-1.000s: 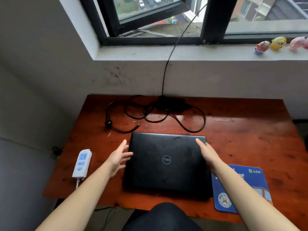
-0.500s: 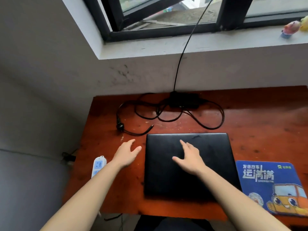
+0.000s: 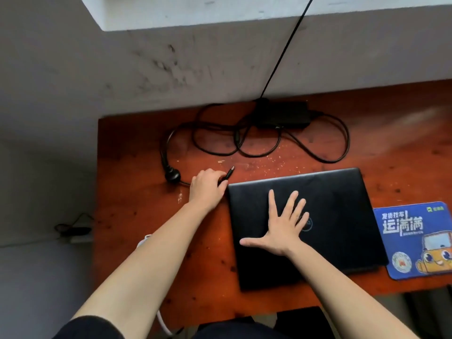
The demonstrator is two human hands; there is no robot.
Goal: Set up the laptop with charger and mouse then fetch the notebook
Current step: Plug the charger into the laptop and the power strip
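Charger plug in hand, laptop shut

The left hand (image 3: 208,185) has its fingers curled round the charger plug (image 3: 229,173), tip jutting past them. The right hand (image 3: 281,228) presses spread fingers flat on the laptop (image 3: 342,211), just right of the plug. Best to steady the lid, aim the tip squarely and let the cable (image 3: 244,149) slack follow.

The left hand (image 3: 208,185) and right hand (image 3: 281,231) are bare, like the 2 forearms. A dark short sleeve (image 3: 90,327) covers the left upper arm; dark clothing (image 3: 232,332) covers the lap.
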